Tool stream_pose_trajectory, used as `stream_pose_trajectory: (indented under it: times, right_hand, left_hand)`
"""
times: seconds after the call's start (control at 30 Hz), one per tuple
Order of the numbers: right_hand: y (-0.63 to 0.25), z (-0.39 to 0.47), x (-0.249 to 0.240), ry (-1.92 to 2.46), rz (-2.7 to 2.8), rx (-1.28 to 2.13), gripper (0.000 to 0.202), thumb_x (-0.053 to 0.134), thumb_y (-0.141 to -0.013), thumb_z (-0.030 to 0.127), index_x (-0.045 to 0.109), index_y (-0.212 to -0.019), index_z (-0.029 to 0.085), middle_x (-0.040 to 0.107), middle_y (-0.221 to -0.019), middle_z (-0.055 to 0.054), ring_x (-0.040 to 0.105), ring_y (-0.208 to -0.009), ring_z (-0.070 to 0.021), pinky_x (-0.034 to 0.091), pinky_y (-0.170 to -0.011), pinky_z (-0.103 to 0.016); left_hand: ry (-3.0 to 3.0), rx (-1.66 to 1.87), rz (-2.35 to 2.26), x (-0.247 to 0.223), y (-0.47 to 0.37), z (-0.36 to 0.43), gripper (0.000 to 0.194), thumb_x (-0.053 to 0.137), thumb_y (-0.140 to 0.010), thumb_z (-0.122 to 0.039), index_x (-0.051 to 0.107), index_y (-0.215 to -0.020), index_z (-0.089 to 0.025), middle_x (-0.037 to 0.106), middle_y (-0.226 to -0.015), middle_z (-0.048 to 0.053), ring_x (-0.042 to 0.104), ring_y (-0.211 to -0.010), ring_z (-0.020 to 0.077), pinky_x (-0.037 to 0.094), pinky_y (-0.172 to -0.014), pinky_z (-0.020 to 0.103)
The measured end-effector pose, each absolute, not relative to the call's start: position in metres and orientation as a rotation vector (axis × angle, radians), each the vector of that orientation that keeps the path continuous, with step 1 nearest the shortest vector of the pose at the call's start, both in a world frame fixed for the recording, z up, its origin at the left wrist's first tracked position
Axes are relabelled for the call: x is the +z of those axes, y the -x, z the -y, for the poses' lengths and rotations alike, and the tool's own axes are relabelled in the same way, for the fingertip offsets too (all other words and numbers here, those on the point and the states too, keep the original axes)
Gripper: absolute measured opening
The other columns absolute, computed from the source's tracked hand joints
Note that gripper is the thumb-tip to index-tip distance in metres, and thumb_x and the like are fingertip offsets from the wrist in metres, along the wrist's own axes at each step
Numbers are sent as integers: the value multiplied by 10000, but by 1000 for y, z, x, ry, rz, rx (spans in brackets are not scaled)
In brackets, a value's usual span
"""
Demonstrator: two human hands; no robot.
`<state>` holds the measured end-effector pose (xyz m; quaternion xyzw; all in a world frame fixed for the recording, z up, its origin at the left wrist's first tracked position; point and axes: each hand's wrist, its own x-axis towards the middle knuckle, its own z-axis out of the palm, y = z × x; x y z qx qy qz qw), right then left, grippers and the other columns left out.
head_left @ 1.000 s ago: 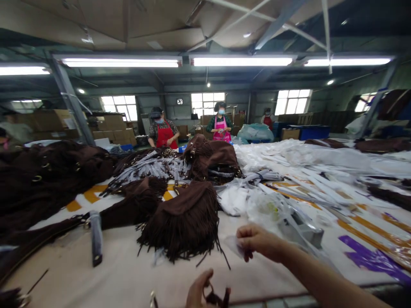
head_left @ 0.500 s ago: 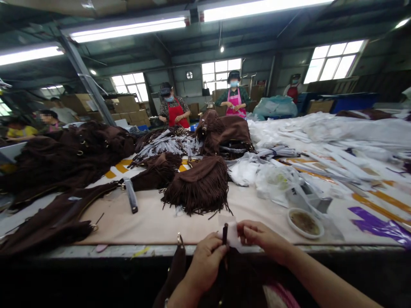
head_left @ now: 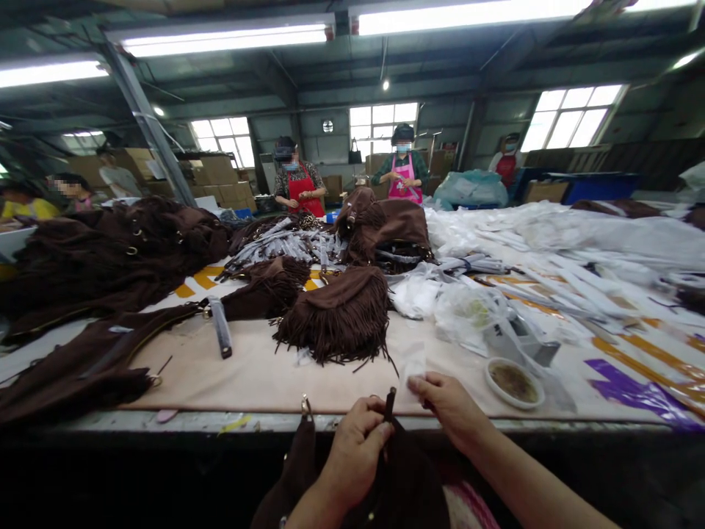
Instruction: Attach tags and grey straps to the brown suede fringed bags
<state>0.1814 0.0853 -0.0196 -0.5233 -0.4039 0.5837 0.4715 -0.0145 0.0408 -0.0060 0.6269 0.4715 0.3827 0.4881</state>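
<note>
Left hand (head_left: 357, 444): closed, thumb and fingers pinching a dark strap (head_left: 390, 405). Strap end points up out of the grip, near the table's front edge. Right hand (head_left: 449, 402): fingertips pinching a thin whitish sheet (head_left: 414, 361); sheet stands up from the fingers, just beside the strap tip, apart from it.

Below the edge, in front of the person: brown piece (head_left: 421, 481), mostly in shadow; whether the strap joins it, cannot tell. Left of the left hand: brown strip (head_left: 299, 452) with a metal clasp (head_left: 305, 403) at its upper end.

Table, pale cloth (head_left: 236, 382): fringed bag (head_left: 344, 308) beyond the hands, fringe toward the person. Wrapped tab (head_left: 220, 327) lies left of it. Bowl (head_left: 514, 383) with brownish contents, right, near the right forearm; clear plastic bag (head_left: 468, 312) behind it. Purple film (head_left: 633, 389) far right. Brown heap (head_left: 126, 250) far left.

Across the table: two co-workers, one red apron (head_left: 305, 195), one pink apron (head_left: 404, 180).
</note>
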Motion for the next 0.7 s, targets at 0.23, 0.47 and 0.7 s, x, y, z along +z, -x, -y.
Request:
stream_pose_trajectory:
  times: [0.23, 0.47, 0.7]
  right_hand:
    - [-164, -82, -30, 1299, 656, 1465, 447, 751, -670, 609, 627, -755, 188, 631, -687, -2, 519, -597, -136, 386, -535, -261]
    - [-156, -76, -24, 1193, 349, 1560, 394, 857, -633, 475, 666, -819, 185, 638, -724, 25, 501, -637, -118, 380, -555, -239]
    - [-153, -65, -25, 1235, 764, 1470, 445, 776, -716, 583, 625, -628, 173, 508, -580, 37, 402, -593, -127, 340, -569, -274]
  left_hand:
    - [-1546, 916, -1152, -3, 10, -38, 231, 568, -867, -204, 727, -700, -196, 654, -1048, 55, 606, -1034, 209, 424, -925, 298]
    - [-1552, 918, -1189, -6, 12, -38, 239, 560, -866, -204, 748, -720, -196, 654, -1027, 54, 613, -1009, 202, 428, -912, 299]
    - [-1513, 936, -1191, -12, 14, -40, 226, 565, -869, -219, 755, -747, -206, 656, -1042, 50, 616, -1007, 201, 443, -911, 294]
